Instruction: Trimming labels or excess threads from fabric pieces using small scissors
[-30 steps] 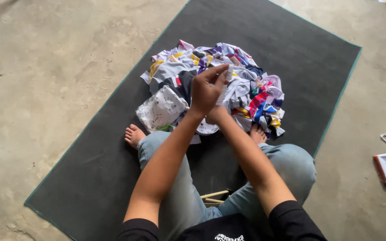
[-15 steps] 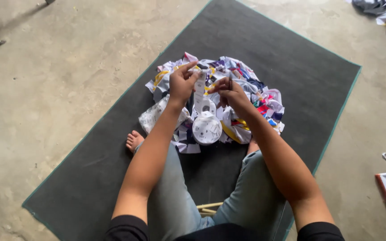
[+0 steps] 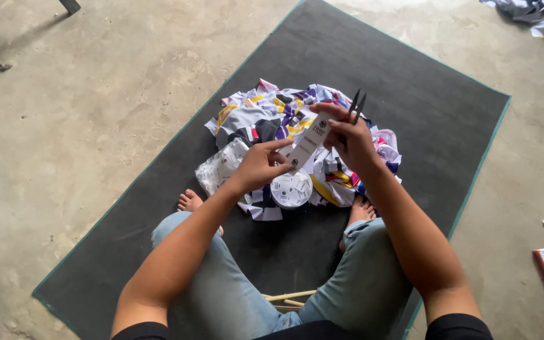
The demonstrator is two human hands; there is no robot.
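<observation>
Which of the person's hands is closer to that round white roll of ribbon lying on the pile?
Left. The left hand hovers just above the white roll, holding the strip's lower end. The right hand is higher and farther right, gripping small snips.

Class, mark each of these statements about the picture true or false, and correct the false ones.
1. The right hand holds small thread snips. True.
2. The white label strip is held between both hands. True.
3. The pile of printed fabric pieces lies on bare concrete. False: it lies on the dark mat.
4. The left hand rests on the knee. False: it is raised over the pile, fingers on the strip.
5. The person wears shoes. False: the feet are bare.
</observation>
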